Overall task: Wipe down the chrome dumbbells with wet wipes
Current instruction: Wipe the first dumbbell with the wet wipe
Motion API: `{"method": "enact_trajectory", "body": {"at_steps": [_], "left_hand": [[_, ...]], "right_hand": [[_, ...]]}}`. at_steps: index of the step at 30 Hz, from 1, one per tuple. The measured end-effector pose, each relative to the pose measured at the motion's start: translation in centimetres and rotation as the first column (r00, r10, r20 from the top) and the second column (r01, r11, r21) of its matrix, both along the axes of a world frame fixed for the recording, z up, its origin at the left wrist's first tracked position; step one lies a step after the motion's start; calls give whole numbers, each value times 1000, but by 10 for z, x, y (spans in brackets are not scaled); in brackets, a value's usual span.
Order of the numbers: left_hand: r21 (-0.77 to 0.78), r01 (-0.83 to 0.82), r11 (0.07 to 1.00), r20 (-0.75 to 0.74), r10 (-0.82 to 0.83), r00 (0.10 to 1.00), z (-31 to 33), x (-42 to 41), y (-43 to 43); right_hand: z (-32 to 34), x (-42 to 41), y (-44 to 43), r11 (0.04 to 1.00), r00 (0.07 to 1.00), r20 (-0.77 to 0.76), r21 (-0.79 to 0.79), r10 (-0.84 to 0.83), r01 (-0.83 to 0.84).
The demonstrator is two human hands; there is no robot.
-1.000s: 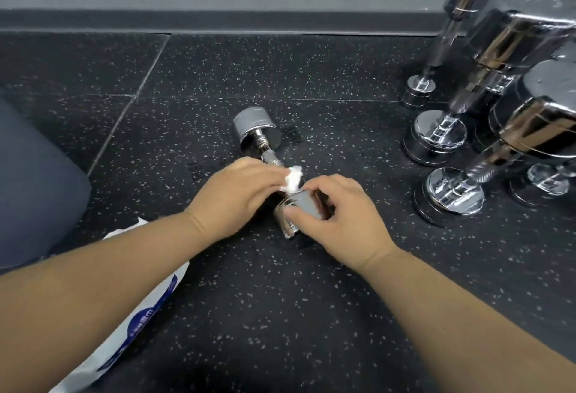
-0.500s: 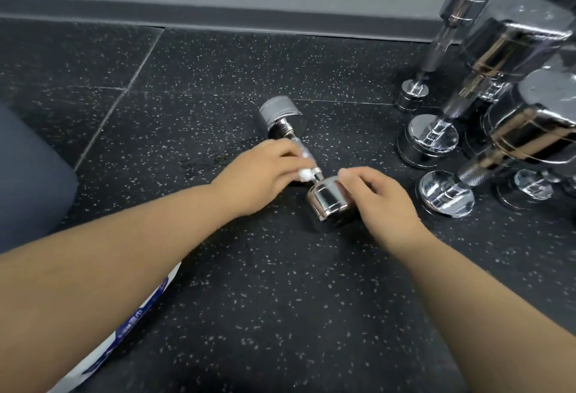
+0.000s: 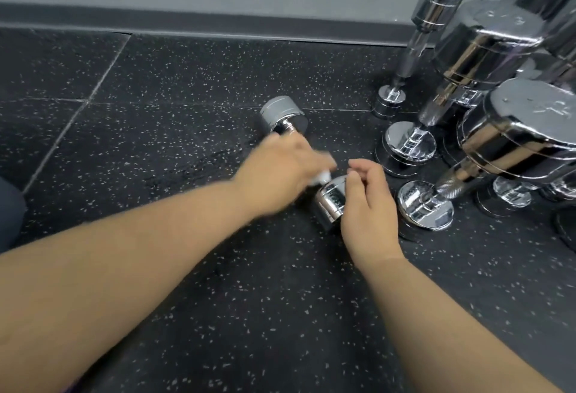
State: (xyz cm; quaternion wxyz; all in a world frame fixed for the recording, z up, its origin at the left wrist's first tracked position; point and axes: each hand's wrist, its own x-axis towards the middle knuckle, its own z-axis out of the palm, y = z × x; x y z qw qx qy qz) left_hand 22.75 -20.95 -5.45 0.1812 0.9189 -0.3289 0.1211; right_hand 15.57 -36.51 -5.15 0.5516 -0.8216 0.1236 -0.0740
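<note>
Wet wipe [image 3: 324, 177] on dumbbell [image 3: 331, 204] (left hand [image 3: 280, 174])

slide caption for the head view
Left hand holds a white wet wipe against a small chrome dumbbell that the right hand steadies

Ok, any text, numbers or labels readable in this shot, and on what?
No text is legible.
Dark marking on the near head of the lying dumbbell: too blurred to read.
Raised marks on the top face of the large upright dumbbell: too faint to read.
</note>
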Motion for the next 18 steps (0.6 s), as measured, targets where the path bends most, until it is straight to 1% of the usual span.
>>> {"method": "enact_trajectory", "body": {"at_steps": [1, 2, 3, 4, 6, 7, 9, 11, 12, 14, 15, 16, 17, 18], "left_hand": [[-5, 87, 996, 2, -87, 996, 0, -15, -5], [10, 117, 993, -18, -116, 993, 2, -21, -4], [22, 83, 996, -30, -83, 996, 6, -15, 0], [43, -12, 999, -35, 13, 999, 8, 0, 6], [112, -197, 974, -11, 200, 980, 6, 27, 22], [118, -230, 966, 17, 230, 973, 5, 30, 25], [31, -187, 982, 90, 184, 979, -5, 17, 14], [-98, -95, 991, 68, 102, 992, -16, -11, -3], [-137, -29, 990, 48, 36, 998, -19, -19, -6], [-103, 80, 991, 73, -73, 995, -22, -18, -1], [-97, 69, 993, 84, -61, 995, -22, -12, 3], [-122, -4, 992, 50, 10, 999, -20, -6, 7], [-177, -133, 975, -28, 130, 991, -17, 0, 8], [-246, -290, 925, -130, 265, 955, -13, 3, 5]], "right_hand": [[1, 2, -1, 1000, 1000, -2, 10, 15, -15], [2, 3, -3, 999, 1000, -12, 22, 29, -29], [4, 3, -4, 999, 999, -22, 33, 40, -39], [5, 3, -4, 998, 998, -34, 45, 45, -44], [4, 5, -5, 996, 997, -60, 74, 43, -39], [4, 6, -5, 996, 997, -71, 83, 34, -29], [3, 7, -6, 996, 997, -78, 90, 6, 1], [3, 7, -6, 993, 996, -86, 112, -18, 28], [3, 7, -6, 991, 996, -88, 125, -26, 37], [0, 9, -8, 988, 994, -98, 148, -40, 54], [-1, 10, -8, 986, 994, -101, 154, -42, 57], [-2, 10, -8, 986, 994, -99, 156, -44, 59], [-3, 10, -8, 986, 995, -93, 155, -43, 57], [-3, 9, -6, 988, 995, -87, 148, -38, 51]]}}
